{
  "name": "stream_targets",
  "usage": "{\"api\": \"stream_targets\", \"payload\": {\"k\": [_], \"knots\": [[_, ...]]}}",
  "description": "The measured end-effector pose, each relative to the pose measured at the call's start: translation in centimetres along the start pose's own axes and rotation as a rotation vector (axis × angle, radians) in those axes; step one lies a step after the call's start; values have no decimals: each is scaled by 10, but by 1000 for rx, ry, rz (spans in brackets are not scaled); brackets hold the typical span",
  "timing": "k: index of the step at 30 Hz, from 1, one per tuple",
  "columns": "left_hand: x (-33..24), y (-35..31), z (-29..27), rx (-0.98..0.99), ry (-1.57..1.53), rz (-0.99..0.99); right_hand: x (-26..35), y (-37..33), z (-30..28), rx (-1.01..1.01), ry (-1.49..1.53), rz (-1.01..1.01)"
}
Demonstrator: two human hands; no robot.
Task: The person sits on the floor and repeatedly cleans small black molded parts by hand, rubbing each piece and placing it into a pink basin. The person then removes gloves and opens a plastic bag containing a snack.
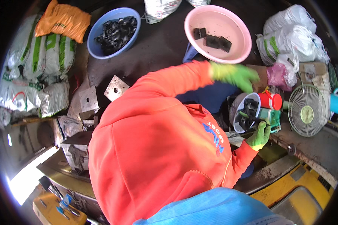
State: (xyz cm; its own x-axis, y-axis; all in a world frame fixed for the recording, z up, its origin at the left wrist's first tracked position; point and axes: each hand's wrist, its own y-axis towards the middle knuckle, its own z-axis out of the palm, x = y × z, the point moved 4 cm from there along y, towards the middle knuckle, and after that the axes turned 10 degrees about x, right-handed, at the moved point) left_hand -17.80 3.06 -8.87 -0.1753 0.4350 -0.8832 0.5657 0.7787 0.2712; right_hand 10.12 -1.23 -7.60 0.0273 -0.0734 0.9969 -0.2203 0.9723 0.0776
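My left hand (234, 76), in a green glove, reaches across beside the near rim of the pink basin (189, 35). It is blurred, but its fingers look stretched apart with nothing visible in them. My right hand (260, 137), also green-gloved, is closed with its fingertips up, on the end of a dark molded part (258, 119). That part sticks out over the rim of a small white-and-grey basket (235, 111), which holds more black molded parts (250, 105). A thin green strip shows among them. Flat black pieces (213, 41) lie in the pink basin.
A blue basin (95, 48) is full of black parts. White sacks (289, 41) and an orange bag (62, 21) are stacked around. Close to the basket stand a red jug (270, 100), a green box (269, 117) and a fan (307, 112). Metal plates (88, 99) lie left.
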Motion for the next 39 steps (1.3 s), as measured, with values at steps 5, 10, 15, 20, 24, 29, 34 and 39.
{"api": "stream_targets", "payload": {"k": [5,10,15,20,24,29,34,39], "knots": [[-60,78,149,498,-82,-58,63,-54,-28,-288,-278,-41],[-30,96,186,307,473,538,192,-195,-50,-866,-1125,-117],[74,81,187,103,-1140,-720,271,-317,-10,-1295,-1449,-481],[92,103,177,-150,-1281,-733,279,-347,-13,-1554,-1290,-561],[124,101,161,-502,-1197,-662,285,-360,-34,-1618,-1255,-570],[177,96,162,-560,-566,-641,296,-368,-67,-1660,-1217,-612],[229,76,181,-274,-127,-819,312,-368,-105,-1651,-1170,-668],[245,64,195,-170,-383,-846,334,-309,-150,-1491,-1613,-586]]}}
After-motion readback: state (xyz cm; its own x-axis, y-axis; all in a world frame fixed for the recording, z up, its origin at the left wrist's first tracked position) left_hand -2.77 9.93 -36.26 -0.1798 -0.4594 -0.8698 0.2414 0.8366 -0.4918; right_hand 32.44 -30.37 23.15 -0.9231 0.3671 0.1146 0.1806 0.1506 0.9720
